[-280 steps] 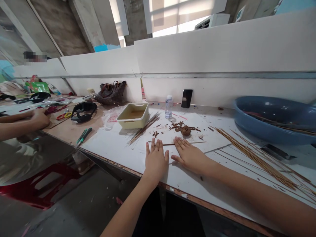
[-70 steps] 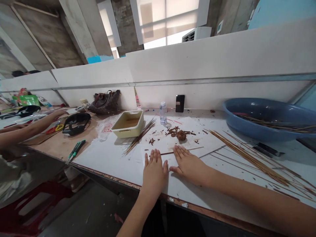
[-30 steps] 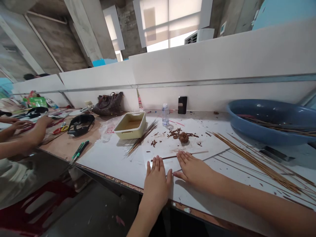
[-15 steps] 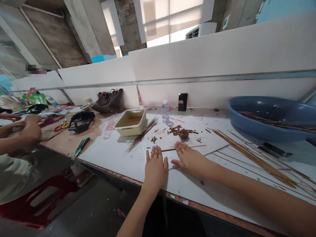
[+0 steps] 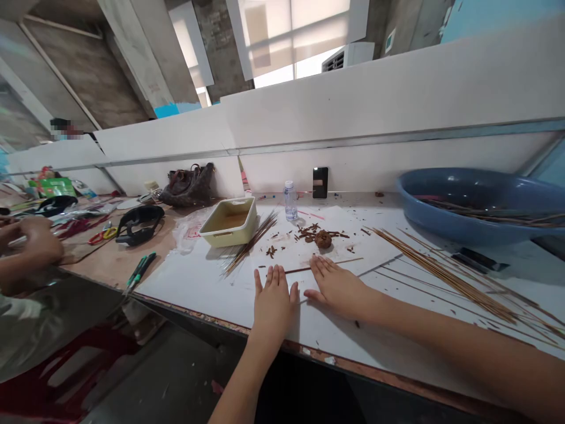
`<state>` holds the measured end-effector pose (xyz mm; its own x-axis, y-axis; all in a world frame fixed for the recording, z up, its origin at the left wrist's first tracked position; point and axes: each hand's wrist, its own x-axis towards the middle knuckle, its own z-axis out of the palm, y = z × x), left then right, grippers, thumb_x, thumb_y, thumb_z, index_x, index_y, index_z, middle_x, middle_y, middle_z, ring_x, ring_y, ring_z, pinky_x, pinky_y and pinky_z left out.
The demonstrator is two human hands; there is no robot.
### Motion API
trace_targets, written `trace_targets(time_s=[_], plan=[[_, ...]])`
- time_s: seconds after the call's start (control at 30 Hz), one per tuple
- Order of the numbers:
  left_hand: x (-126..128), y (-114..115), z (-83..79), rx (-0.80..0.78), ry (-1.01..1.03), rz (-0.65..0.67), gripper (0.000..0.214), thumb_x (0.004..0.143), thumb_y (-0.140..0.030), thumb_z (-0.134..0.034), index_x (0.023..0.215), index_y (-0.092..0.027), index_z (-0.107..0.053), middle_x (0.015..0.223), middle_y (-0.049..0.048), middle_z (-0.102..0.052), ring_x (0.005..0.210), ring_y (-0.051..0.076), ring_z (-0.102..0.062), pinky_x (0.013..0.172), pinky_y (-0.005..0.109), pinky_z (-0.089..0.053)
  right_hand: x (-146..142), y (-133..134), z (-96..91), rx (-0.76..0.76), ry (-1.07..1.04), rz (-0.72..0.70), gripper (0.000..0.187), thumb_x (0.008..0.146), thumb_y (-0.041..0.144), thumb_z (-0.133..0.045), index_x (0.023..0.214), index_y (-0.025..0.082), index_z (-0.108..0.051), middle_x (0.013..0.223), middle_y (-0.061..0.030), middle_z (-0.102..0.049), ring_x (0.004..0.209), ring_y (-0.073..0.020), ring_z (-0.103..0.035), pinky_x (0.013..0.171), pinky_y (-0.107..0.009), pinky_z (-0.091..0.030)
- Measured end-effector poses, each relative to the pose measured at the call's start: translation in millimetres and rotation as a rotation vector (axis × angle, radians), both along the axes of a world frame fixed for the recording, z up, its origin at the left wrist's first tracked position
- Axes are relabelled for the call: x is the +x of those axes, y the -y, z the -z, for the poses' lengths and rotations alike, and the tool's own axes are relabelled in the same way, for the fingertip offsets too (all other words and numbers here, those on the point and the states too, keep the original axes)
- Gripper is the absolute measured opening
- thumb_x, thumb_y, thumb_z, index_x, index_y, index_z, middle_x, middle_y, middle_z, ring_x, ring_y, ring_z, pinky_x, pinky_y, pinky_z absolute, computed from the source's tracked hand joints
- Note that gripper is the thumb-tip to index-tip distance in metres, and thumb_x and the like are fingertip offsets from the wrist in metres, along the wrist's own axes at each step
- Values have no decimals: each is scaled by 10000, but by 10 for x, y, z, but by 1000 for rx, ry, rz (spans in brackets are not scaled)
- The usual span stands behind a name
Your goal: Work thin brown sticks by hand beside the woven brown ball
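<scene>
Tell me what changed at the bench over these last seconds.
Both flat hands slid forward across the white board, toward the brown clay lump: the right hand now lies over the thin stick, the left hand at its left end. Neither gripped nor let go of anything. A co-worker's hand drew leftward. The yellow tray, water bottle and blue basin stayed put.

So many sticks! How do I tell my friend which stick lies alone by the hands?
Look at the long white table with the big blue bowl at its right end. In the middle, find the small brown lump. Just in front of it, one thin stick lies alone by the left hand and right hand, while the other sticks lie in bunches.
</scene>
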<state>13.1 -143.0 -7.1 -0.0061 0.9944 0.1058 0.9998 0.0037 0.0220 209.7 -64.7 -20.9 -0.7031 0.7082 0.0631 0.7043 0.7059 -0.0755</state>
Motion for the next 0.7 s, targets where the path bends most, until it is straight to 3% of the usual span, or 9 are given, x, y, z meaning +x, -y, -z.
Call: trace_targets(time_s=[0.13,0.23,0.33,0.53,0.7], plan=[[17,97,46,4,-9,11,647,1167,-401,-305,1670,-42,-497,1706,230,-487,1638,348,-444,1398,657,-190,43,44,88,-1,-9,-37,1017,1116,749,-279,1650,-100,-451,1687,-363,-432,1608,-440,-445,1327,-564,-397],[32,10,22,-1,-7,-13,656,1164,-393,-310,1686,-25,-460,1739,231,-432,1671,347,-380,1400,636,-200,42,-67,70,-3,-37,-40,983,1125,725,-284,1681,-76,-411,1717,-338,-407,1633,-425,-406,1346,-564,-366],[48,-56,5,4,-2,-31,659,1163,-396,-320,1672,-8,-476,1708,250,-481,1665,350,-391,1409,614,-183,49,-120,51,-8,-10,-36,982,1131,714,-257,1690,-82,-384,1739,-333,-373,1649,-414,-378,1356,-545,-349],[18,61,149,53,0,-5,663,1154,-418,-345,1704,-64,-454,1717,222,-483,1646,356,-427,1409,615,-198,88,-11,177,11,-17,-44,1046,1098,780,-273,1672,-80,-429,1702,-352,-430,1613,-448,-439,1333,-572,-384],[-3,-75,45,7,27,-33,662,1164,-396,-308,1710,-40,-423,1751,218,-427,1684,339,-353,1405,609,-203,61,-178,116,-2,-36,-29,1031,1111,760,-203,1704,-67,-370,1754,-332,-354,1658,-420,-363,1358,-575,-330]])
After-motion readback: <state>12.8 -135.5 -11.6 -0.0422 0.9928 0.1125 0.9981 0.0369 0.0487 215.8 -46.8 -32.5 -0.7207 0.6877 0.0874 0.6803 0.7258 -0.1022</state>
